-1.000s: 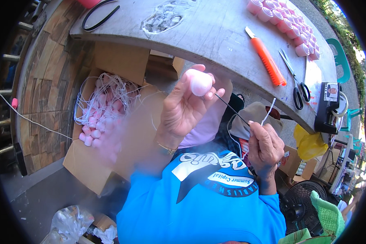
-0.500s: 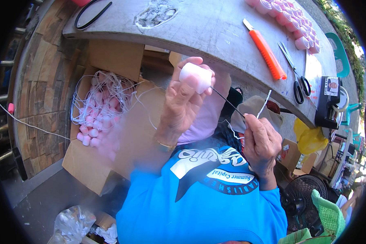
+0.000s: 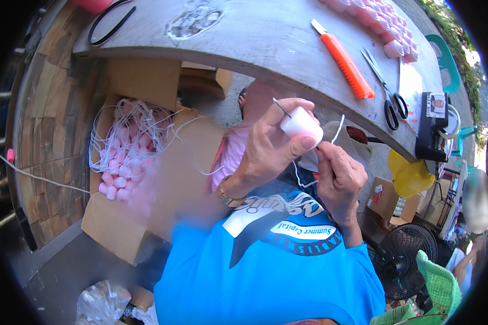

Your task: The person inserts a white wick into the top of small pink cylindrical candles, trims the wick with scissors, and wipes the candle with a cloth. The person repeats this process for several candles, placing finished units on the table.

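My left hand (image 3: pixel 268 149) is closed around a short pale pink and white foam-like cylinder (image 3: pixel 300 125), held in front of my chest. A thin dark rod (image 3: pixel 281 106) runs through the cylinder, its tip sticking out of the upper left end. At the opposite end the fingers of my right hand (image 3: pixel 341 181) are pinched together against the cylinder, where the rod's other end is hidden. White cord (image 3: pixel 339 130) shows above the right fingers, and more of it hangs in a loop below the cylinder.
An open cardboard box (image 3: pixel 114 227) on my left holds several pink cylinders (image 3: pixel 122 173) tangled with white cord. On the grey table (image 3: pixel 255 38) lie an orange cutter knife (image 3: pixel 344 65), scissors (image 3: pixel 385 89), a black band (image 3: pixel 111 24) and pink cylinders in rows. A black fan (image 3: pixel 409 260) stands at right.
The rod has gone through the cylinder, and its tip now emerges at the far end. My right hand has come up against the cylinder. Both hands have shifted slightly down.
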`<state>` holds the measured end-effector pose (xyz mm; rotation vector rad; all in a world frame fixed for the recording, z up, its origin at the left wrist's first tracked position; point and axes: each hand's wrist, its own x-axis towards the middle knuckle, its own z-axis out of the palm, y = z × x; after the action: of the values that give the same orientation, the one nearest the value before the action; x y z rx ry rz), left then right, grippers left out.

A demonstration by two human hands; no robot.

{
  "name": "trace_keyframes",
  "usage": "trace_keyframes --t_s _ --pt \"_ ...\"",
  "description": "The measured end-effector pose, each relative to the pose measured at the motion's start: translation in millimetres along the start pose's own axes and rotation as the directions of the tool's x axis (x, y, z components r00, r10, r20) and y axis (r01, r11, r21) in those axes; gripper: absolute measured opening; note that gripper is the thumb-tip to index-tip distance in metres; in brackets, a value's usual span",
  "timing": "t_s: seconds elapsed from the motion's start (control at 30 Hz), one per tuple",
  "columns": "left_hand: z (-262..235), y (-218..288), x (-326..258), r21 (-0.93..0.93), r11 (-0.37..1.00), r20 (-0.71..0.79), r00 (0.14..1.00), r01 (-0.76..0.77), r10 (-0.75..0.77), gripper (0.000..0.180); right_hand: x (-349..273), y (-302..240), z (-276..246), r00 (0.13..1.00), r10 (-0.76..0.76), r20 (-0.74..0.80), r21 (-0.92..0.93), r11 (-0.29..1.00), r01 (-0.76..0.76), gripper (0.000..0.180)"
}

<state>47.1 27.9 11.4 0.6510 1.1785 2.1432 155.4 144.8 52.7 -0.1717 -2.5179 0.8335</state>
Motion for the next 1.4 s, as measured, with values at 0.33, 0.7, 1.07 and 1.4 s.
trace_keyframes --t_s 0.33,0.7,1.07,1.4 --pt "42 -55 0 -0.137 0.935 0.179 0.936 0.328 -0.303 0.046 -47 16 -27 0.965 0.249 -0.077 -0.175 0.95 -0.259 0.004" --pt "9 -70 2 -0.346 0.84 0.008 0.896 0.418 -0.443 0.031 -19 59 -113 0.897 0.332 -0.292 -0.579 0.684 -0.443 0.009" --pt "6 -46 -10 -0.269 0.865 -0.015 0.896 0.424 -0.444 0.035 98 174 -138 0.864 0.022 -0.503 -0.752 0.482 -0.45 0.022" --pt "0 -41 -6 -0.352 0.824 -0.022 0.876 0.444 -0.481 0.032 93 118 -91 0.876 0.152 -0.457 -0.375 0.86 -0.345 0.023"
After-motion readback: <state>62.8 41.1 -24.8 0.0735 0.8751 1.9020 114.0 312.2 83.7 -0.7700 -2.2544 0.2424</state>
